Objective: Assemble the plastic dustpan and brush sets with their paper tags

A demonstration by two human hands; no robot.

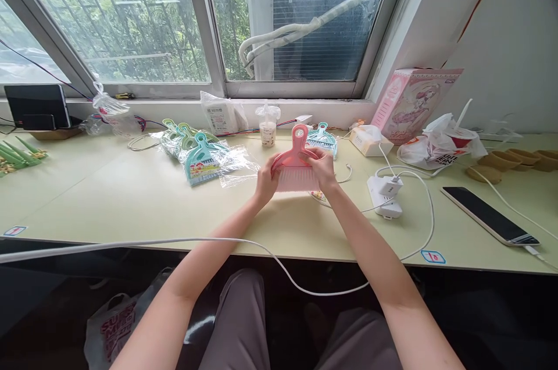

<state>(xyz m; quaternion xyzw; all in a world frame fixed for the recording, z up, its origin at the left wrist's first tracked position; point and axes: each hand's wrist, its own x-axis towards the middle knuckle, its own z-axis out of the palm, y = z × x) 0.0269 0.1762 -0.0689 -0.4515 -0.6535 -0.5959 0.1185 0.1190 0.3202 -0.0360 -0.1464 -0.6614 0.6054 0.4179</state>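
Between my two hands, above the table, I hold a pink mini dustpan and brush set (299,155) upright, its looped handle at the top and pale bristles pointing down. My left hand (267,178) is closed on its left edge, and my right hand (323,170) grips the right edge. Just behind it on the right lies a blue brush set (323,138). To the left, another blue brush set (203,160) rests against green brush sets (185,136) in clear wrapping. A crumpled clear plastic bag (239,165) lies near my left hand. A small printed label below the bristles is partly hidden.
A drink cup (267,125) stands by the window sill. On the right are a tissue box (369,140), a pink box (414,105), a white power strip (384,198) with cables, and a phone (489,216). A white cable (279,265) hangs across the table's front edge.
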